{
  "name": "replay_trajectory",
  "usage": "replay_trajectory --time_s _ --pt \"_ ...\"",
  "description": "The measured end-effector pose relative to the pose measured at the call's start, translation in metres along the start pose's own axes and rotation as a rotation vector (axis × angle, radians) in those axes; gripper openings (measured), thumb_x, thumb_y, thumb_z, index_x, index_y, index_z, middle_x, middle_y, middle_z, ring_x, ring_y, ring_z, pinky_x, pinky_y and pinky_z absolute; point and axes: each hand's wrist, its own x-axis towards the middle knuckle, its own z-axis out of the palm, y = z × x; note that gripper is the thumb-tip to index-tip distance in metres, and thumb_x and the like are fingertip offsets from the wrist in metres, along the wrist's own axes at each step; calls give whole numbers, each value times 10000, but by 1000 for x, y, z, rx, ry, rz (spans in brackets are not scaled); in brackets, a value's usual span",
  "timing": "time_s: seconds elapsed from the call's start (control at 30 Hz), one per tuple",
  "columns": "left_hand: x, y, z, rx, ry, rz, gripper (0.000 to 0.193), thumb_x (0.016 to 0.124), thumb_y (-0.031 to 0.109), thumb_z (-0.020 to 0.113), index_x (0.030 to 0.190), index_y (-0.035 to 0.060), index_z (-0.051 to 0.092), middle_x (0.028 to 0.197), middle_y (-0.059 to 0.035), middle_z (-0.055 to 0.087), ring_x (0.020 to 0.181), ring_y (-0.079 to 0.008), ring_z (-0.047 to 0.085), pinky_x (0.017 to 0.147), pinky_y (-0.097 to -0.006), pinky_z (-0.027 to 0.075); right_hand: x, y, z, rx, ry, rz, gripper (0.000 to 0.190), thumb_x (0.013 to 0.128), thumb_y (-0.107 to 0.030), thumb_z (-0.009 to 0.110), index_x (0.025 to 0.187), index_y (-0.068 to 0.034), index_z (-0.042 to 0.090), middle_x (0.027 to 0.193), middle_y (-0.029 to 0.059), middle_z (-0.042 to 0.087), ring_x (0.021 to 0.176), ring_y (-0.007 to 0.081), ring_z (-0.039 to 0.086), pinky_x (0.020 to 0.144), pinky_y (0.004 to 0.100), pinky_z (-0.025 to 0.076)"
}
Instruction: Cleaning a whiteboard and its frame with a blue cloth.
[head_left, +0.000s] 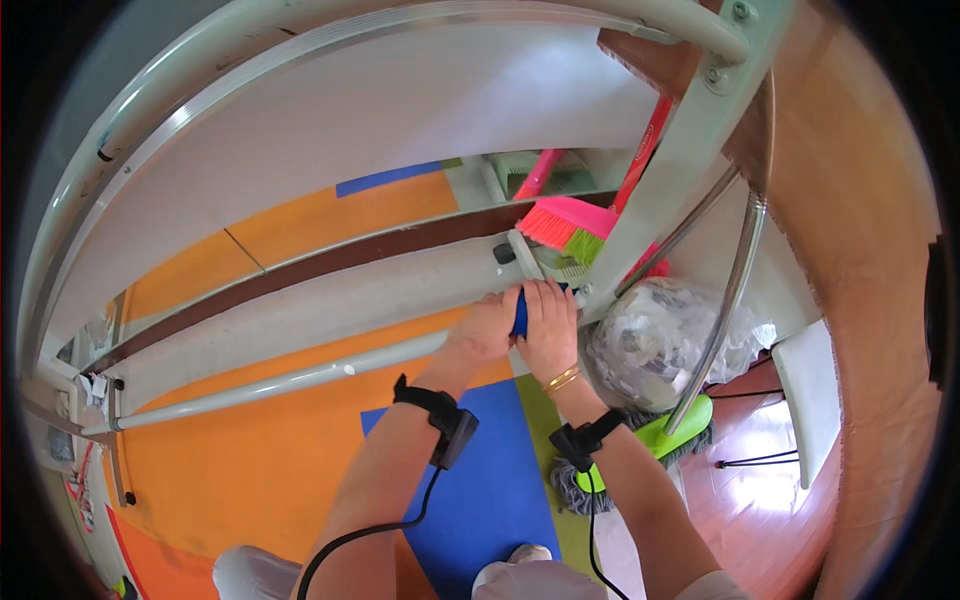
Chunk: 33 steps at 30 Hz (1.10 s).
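Both hands are together on a blue object (520, 313) at the right end of a white metal crossbar (330, 373), close to the upright leg of a metal frame (651, 176). My left hand (484, 324) wraps it from the left with curled fingers. My right hand (549, 319) lies over it from the right, fingers bent across its top. Most of the blue object is hidden by the fingers, so its kind cannot be told; it may be a cloth or a fitting around the bar.
Right of the hands are a clear plastic bag (660, 337) of waste, a green mop head (686, 427) and a curved chrome tube (724, 322). A pink broom (574, 217) stands behind. Orange matting (247, 450) and a blue mat (480, 450) cover the floor.
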Motion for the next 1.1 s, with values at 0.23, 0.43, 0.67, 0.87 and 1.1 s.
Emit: replay_trajectory --time_s 0.23,0.43,0.67,0.87,1.1 --pt "-7 4 -8 -119 46 99 816 676 208 744 1329 20 294 1121 -237 547 1008 -399 544 871 -432 447 -25 15 -25 428 225 207 517 586 82 491 1089 -31 532 1091 162 534 1065 340 495 961 440 358" --pt "4 5 3 366 -70 28 660 762 328 662 1287 65 361 1039 -175 580 926 -331 588 771 -416 475 28 30 -114 710 877 401 531 749 26 497 1264 -4 368 1180 146 442 1095 251 445 990 337 312" --pt "48 39 38 292 -77 17 399 792 286 626 1089 67 475 925 -134 607 835 -304 618 709 -390 478 63 53 -59 623 843 309 559 848 -50 543 1337 32 285 1310 149 359 1175 253 397 991 323 323" --pt "39 42 33 367 -19 14 274 818 249 594 1004 69 506 887 -107 608 810 -272 619 700 -390 468 21 52 0 435 765 381 526 820 -1 488 1312 56 311 1307 196 355 1196 330 367 1001 378 298" --pt "40 41 38 367 110 57 248 807 222 606 987 75 519 848 -90 601 811 -256 610 738 -377 453 -53 63 67 551 521 647 562 764 43 523 1286 58 317 1233 241 419 1145 381 426 983 412 328"
